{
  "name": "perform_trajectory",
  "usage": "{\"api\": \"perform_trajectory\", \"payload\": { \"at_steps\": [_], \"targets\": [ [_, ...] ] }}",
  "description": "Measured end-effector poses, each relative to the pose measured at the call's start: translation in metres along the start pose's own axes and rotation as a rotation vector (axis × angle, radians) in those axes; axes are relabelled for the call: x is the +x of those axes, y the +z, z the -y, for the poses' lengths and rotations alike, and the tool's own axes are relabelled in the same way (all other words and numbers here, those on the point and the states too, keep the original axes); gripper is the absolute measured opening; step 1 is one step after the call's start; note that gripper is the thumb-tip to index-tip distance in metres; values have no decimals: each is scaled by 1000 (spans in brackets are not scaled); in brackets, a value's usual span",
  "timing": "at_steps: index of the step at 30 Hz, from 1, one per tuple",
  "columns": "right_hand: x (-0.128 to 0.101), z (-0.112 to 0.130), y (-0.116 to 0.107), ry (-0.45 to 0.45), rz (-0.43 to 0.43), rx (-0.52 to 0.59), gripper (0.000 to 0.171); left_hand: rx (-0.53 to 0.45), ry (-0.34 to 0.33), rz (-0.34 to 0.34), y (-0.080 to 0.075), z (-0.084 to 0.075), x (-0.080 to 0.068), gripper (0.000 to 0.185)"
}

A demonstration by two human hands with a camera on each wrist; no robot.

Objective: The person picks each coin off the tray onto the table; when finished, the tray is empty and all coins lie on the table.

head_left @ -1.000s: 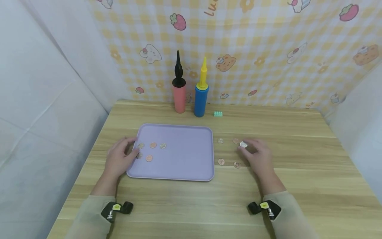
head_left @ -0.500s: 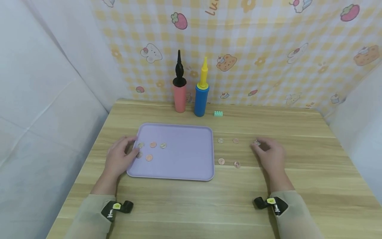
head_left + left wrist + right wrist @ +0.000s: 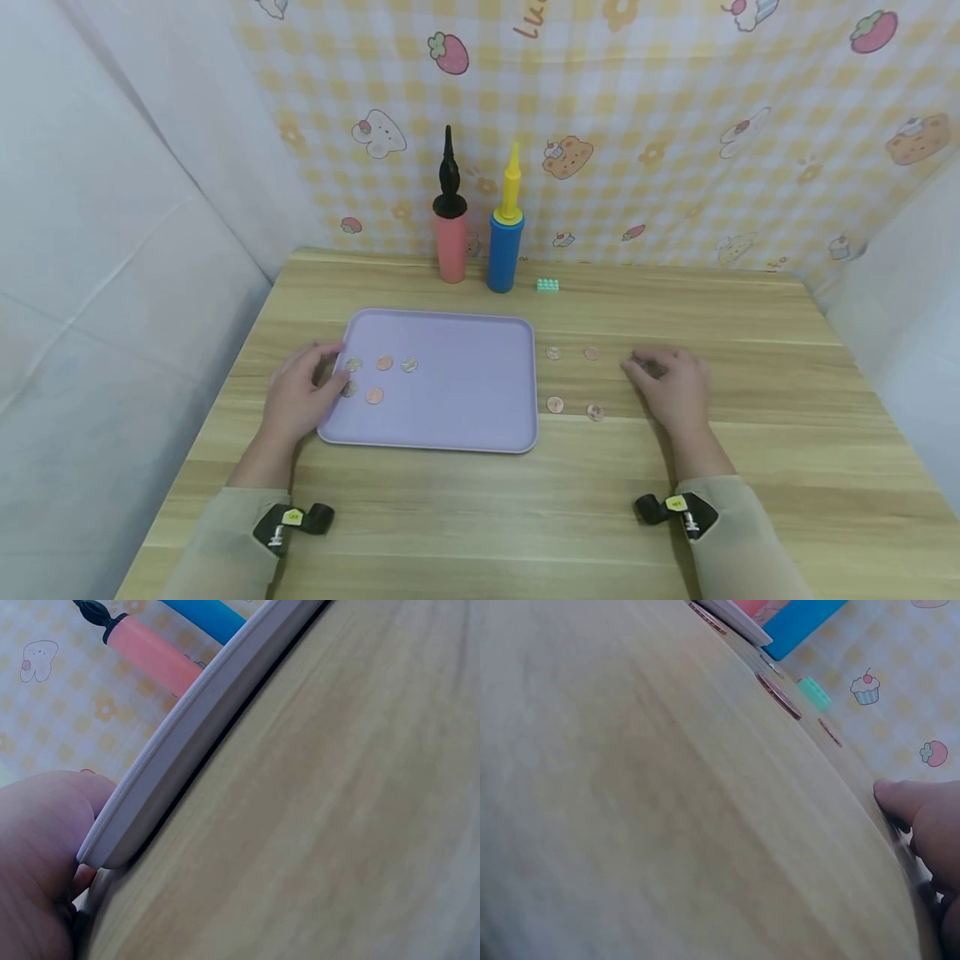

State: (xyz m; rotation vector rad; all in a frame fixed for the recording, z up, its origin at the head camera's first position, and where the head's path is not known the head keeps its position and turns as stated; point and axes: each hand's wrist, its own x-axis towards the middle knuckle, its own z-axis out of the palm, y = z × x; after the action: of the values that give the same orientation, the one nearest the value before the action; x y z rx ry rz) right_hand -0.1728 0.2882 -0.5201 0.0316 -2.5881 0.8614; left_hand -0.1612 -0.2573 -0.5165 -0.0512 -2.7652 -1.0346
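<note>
Head view: left hand [image 3: 302,396] grips the tray [image 3: 457,433], right hand [image 3: 677,390] pinches a coin [image 3: 636,358].

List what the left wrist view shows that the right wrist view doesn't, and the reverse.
Only the left wrist view: the left hand at the edge of the tray, and the black handle of the pink pump.
Only the right wrist view: the right hand, four coins lying flat, and the green block.
Both: part of the tray, the pink pump, the blue pump, the table and the patterned cloth.
</note>
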Motion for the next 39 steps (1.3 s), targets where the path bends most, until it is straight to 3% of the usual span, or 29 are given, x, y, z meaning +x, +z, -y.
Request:
{"api": "perform_trajectory", "payload": {
  "at_steps": [6,17,28,39],
  "targets": [
    [-3,3,-2,50,74,-33,35,-1,6,-2,1,2,1,42],
    [-2,2,-4,22,171,-123,50,-18,-7,13,0,-1,0,43],
    [-4,5,2,44,65,-39,48,-10,21,5,-3,3,0,42],
    [-3,42,26,-112,-114,-129,37,-8,8,16,-2,5,1,42]
  ]
}}
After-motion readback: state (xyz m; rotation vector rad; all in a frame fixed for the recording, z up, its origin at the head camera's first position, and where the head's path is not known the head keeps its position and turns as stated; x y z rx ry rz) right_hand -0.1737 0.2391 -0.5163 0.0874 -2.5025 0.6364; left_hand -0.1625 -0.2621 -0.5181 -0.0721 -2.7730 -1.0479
